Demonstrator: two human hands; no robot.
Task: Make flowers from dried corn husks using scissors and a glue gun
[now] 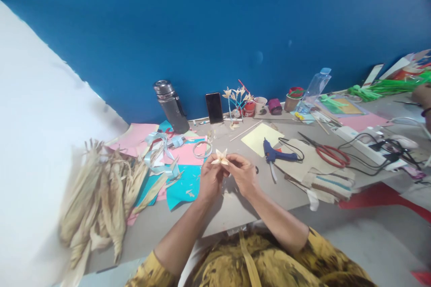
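A small pale flower [220, 157] with pointed petals, seemingly made of corn husk, is held up over the near part of the table. My left hand [211, 177] pinches it from the left, and my right hand [243, 174] has its fingers closed on it from the other side. The fingertips of both hands meet just under the petals; its stem or base is hidden. Left of my hands lie blue paper [183, 188] with husk scraps and a roll of tape [202, 149]. A blue glue gun [281, 154] rests to the right.
Dried corn husks [112, 193] pile up at the left edge. A flask [171, 107], a phone [214, 108] and finished husk flowers [237, 96] stand along the wall. Red-handled scissors [332, 156] and a power strip [370, 148] with cables lie right. Another person's hand [422, 95] shows far right.
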